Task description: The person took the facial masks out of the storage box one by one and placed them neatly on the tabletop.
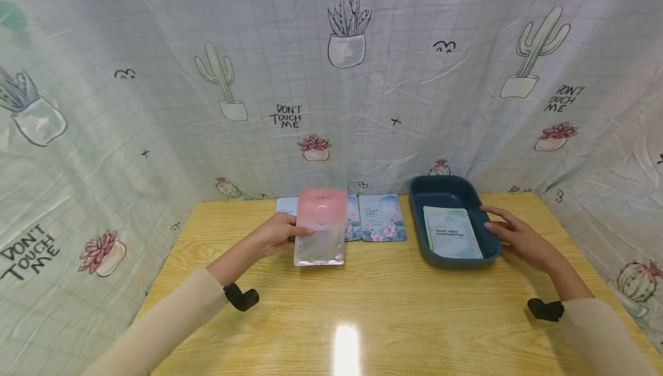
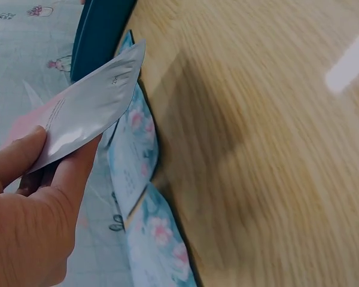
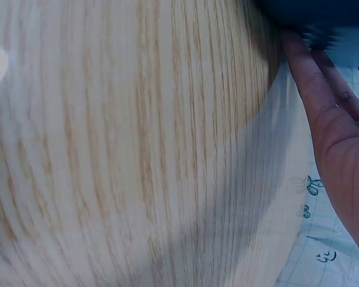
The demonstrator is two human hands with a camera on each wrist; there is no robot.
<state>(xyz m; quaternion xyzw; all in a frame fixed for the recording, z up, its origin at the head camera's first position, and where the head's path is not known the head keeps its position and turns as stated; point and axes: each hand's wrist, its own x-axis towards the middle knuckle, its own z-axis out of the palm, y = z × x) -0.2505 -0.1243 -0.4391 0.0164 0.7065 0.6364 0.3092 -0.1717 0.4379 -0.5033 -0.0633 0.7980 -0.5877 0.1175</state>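
A pink-and-silver face mask packet (image 1: pixel 320 243) is pinched by its left edge in my left hand (image 1: pixel 279 234), thumb on the front and fingers behind. The left wrist view has the packet (image 2: pixel 90 110) raised off the wood, its shadow falling on the table. Behind it, blue floral mask packets (image 1: pixel 382 218) lie in a row, partly covered by the held one. My right hand (image 1: pixel 525 242) touches the right side of a dark blue bin (image 1: pixel 435 259), fingers extended along its wall. Inside the bin lies a pale eyelid-paste packet (image 1: pixel 456 233).
The wooden table (image 1: pixel 404 312) reaches back to a patterned curtain (image 1: pixel 404 82) with cactus prints, which also hangs along both sides. The bin stands near the table's back right. A bright light reflection shows on the wood at the front.
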